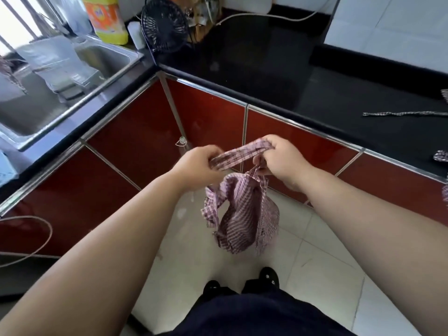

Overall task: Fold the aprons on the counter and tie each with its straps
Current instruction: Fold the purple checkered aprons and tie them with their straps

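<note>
A purple-and-white checked apron (pixel 242 214) hangs crumpled in the air in front of the red cabinets, above the floor. My left hand (pixel 198 163) and my right hand (pixel 281 158) each grip one end of a flat band of its fabric (pixel 238 154), stretched between them. The rest of the cloth dangles below my right hand. On the black counter (pixel 266 69) at the right edge lie a checked strap (pixel 400 113) and bits of another checked apron (pixel 440 156), mostly cut off by the frame.
A steel sink (pixel 72 76) holding containers sits at the left. A yellow detergent bottle (pixel 106 18) and a small black fan (pixel 164 25) stand at the counter's back corner. A white cable (pixel 266 16) runs along the back. Tiled floor and my shoes are below.
</note>
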A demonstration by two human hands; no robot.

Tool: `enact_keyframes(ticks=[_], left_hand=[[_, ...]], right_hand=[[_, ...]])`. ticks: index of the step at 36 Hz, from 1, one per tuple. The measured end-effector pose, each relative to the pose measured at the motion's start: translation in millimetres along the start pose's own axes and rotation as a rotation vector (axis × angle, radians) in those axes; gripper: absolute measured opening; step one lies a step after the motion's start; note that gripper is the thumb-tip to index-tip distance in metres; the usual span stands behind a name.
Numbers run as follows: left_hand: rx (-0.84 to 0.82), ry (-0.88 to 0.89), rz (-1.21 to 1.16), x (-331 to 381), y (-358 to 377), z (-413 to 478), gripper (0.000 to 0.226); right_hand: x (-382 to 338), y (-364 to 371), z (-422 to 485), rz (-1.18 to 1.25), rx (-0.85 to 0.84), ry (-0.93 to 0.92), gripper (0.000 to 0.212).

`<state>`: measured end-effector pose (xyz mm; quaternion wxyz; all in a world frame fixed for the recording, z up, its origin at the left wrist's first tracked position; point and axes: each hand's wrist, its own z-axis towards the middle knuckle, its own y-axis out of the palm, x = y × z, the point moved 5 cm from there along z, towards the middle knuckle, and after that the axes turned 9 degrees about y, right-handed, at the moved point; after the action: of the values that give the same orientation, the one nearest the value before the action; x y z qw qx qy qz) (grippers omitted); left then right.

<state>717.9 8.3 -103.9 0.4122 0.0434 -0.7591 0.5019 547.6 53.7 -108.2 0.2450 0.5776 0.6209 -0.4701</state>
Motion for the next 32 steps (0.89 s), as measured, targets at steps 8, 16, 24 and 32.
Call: enact_keyframes(ticks=[8,16,24,32], left_hand=[[0.252,-0.342,-0.106,-72,11,-22,0.036],[0.447,-0.252,-0.982,-18,1,6,0.020],[0.150,-0.035,-0.717,35,-3,12,0.020],[0.024,0.072,-0.381,51,-17,12,0.014]], right_hand=[[3,-52,-1,0.261,0.219,0.006,0.025],[19,-51,0,-0.069,0.361,0.040,0.026],[-19,-18,-12,-0.316,0.031,-0.184,0.023],[-18,-6,-10,-0.064,-0.319,-0.016,0.073]])
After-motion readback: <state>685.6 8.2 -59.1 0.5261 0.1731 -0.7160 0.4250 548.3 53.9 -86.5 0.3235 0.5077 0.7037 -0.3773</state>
